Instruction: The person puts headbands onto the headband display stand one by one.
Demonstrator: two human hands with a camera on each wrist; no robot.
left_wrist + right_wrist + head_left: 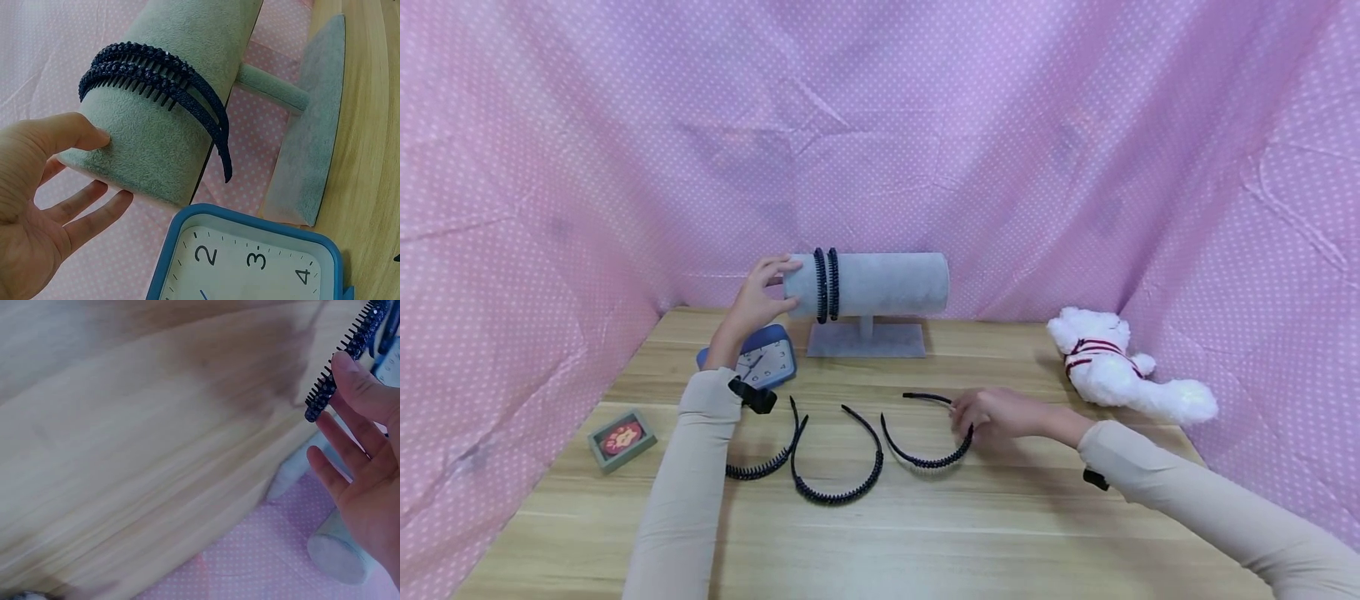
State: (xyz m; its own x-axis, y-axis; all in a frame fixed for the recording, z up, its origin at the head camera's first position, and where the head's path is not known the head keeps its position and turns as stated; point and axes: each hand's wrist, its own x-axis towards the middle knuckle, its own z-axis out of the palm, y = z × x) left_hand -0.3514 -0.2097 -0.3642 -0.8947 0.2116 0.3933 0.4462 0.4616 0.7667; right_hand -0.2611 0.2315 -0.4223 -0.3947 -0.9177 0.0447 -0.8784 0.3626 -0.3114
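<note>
Across a light wood-grain table [880,550] backed by pink cloth with white dots [880,125], the head view has most of the good stuff. A fuzzy grey cylinder roll [891,283] stands at the back on a flat grey base [898,340], and two black toothed headbands [822,287] sit around it near its left end. The left hand [758,296] is right at that end, thumb and fingers spread wide around it, holding on. Down on the table, a loose black headband with comb teeth [760,472] lies partly behind the left sleeve, its tip overlapping a second rounder black headband [831,497] just beside it. Further right, the right hand [1000,412] pinches another black beaded headband [932,462] by its curve, both ends pointing left. Also around: a blue-framed square clock [767,364] behind the left forearm, a small grey-green frame with a red paw picture [622,442], and a white plush toy with red stripes [1105,358] over on the right.

Left wrist view — thumb pressed on the fuzzy surface, other fingers at the rim. Both bands on the roll sit close together, teeth showing, with the clock just below.

Right wrist view — the thumb clamps the toothed stretch against the fingers, while the lower fingers fan out apart.
</note>
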